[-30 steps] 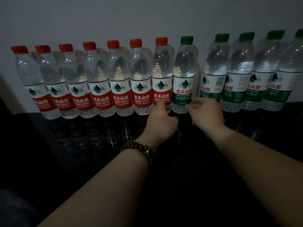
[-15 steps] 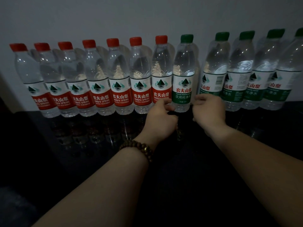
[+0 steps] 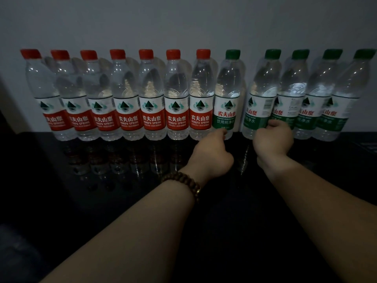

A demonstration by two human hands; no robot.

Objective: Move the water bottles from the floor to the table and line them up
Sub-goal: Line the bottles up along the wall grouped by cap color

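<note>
Several red-capped water bottles (image 3: 176, 111) and several green-capped water bottles (image 3: 324, 111) stand in one row on the black table (image 3: 102, 201) against the wall. My left hand (image 3: 212, 154), with a bead bracelet on the wrist, is curled, and a fingertip touches the base of the first green-capped bottle (image 3: 227, 99). My right hand (image 3: 274, 141) is curled in front of the bases of the second green-capped bottle (image 3: 259, 103) and its right neighbour. Its fingers are hidden, so any grip cannot be made out. A small gap separates the first and second green-capped bottles.
A plain white wall (image 3: 183, 23) rises directly behind the row. The glossy tabletop mirrors the bottles in front of them. The row runs almost to the right edge of the view. The room is dim and the lower left corner is dark.
My right hand has moved right, from the first green-capped bottle to the base of the second. My left hand has shifted slightly right to the first green-capped bottle's base. The bottles have not moved.
</note>
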